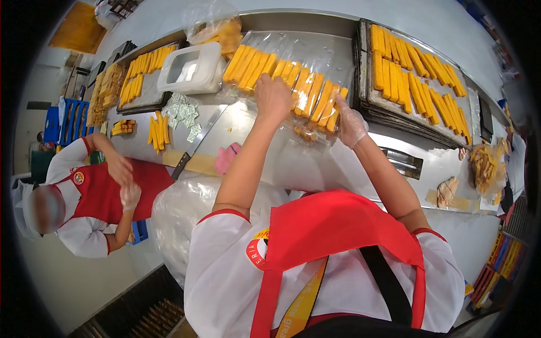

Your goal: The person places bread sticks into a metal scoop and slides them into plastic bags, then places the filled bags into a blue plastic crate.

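Clear plastic bags filled with yellow baked sticks [310, 94] lie in a row across the steel table, overlapping one another. My left hand [273, 97], bare as far as I can see, rests with curled fingers at the lower edge of the bags left of the middle. At the right end of the row, my right hand [351, 122], in a clear plastic glove, has its fingers against the last bag. Whether either hand grips a bag is hard to tell. Below the row lies another small bag of sticks [305, 134], partly hidden under clear plastic.
Stacked trays bearing sticks [397, 103] stand at right. Leftward are a white plastic tub [190, 69], small green-and-white packets [182, 110], a long knife [198, 143], a pink cloth [227, 158] and another tray [146, 95]. A co-worker in a red apron [139, 190] stands at left.
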Demonstrator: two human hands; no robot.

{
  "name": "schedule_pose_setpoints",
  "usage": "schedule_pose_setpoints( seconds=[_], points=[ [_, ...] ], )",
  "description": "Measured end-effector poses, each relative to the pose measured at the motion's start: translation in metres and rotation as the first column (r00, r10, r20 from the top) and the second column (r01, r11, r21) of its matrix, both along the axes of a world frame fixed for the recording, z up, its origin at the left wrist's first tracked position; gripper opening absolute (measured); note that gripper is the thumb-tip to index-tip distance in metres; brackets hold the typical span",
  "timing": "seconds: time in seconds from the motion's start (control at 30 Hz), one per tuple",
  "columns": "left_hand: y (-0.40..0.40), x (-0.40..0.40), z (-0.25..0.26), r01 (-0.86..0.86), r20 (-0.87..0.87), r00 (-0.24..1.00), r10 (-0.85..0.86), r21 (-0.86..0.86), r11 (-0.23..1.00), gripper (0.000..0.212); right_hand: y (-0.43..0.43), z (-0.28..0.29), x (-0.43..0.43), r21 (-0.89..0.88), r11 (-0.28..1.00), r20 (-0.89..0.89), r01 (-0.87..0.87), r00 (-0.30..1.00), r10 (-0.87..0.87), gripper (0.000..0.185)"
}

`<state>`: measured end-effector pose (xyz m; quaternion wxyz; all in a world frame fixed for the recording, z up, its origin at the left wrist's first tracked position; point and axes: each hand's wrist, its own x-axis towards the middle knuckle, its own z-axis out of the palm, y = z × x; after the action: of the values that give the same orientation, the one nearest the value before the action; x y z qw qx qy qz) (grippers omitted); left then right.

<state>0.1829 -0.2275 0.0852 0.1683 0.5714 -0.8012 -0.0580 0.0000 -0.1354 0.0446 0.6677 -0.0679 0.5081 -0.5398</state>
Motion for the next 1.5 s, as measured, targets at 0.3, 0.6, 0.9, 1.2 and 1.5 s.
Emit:
schedule_pose_setpoints(
  seconds=[0.3, 0.6, 0.9, 1.2, 1.5],
  points=[
    [-0.003, -0.002, -0.014, -0.093, -0.139, 0.983, 0.115, 0.157, 0.983, 0.05, 0.002, -0.02, -0.012, 0.034, 0.989, -0.003, -0.142, 0.99, 0.142, 0.064],
    [-0.031, 0.009, -0.009, -0.056, -0.123, 0.981, 0.15, 0.563, 0.825, 0.07, 0.015, -0.012, -0.015, 0.009, 0.978, 0.038, -0.209, 0.977, 0.209, 0.061],
    [-0.022, 0.016, -0.031, -0.054, -0.124, 0.981, 0.148, 0.561, 0.826, 0.085, 0.025, -0.01, -0.02, 0.012, 0.986, 0.107, -0.166, 0.981, 0.164, 0.052],
    [-0.014, 0.032, -0.037, 0.002, -0.348, 0.897, 0.273, 0.622, 0.783, 0.09, 0.03, 0.01, -0.012, 0.078, 0.985, 0.04, -0.157, 0.987, 0.154, 0.052],
    [0.033, 0.047, -0.025, 0.33, -0.524, 0.588, 0.617, 0.851, 0.408, 0.084, 0.041, 0.011, 0.004, -0.031, 0.991, -0.084, -0.133, 0.988, 0.13, 0.051]
  ],
)
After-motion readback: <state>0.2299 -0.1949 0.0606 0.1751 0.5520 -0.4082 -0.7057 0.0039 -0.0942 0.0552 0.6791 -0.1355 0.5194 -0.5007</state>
